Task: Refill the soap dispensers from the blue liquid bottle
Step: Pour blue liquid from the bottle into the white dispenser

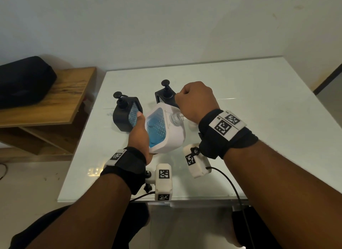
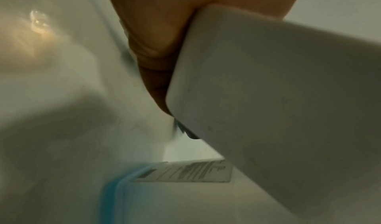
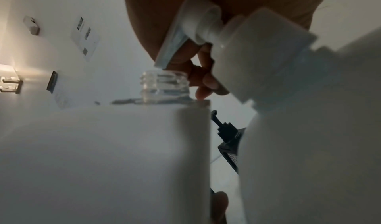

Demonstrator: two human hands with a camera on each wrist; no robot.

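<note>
A white bottle of blue liquid (image 1: 162, 130) leans to the right above the glass table (image 1: 259, 104), and my left hand (image 1: 139, 126) grips its left side. Its clear threaded neck (image 1: 174, 117) is uncovered. Just above the neck, my right hand (image 1: 196, 98) is curled round the bottle's white pump head (image 3: 198, 23), which is off the neck (image 3: 164, 84). Two black soap dispensers stand behind with their pumps on: one at the left (image 1: 125, 113), one further back (image 1: 165, 96), partly hidden by my right hand. In the left wrist view my palm (image 2: 164, 31) presses on the bottle's base (image 2: 268, 97).
A wooden bench (image 1: 61, 100) with a black bag (image 1: 24, 80) stands left of the table. A small white item (image 1: 192, 125) lies partly hidden under my right wrist. Cables hang off the table's near edge (image 1: 203, 197). A wall rises close behind.
</note>
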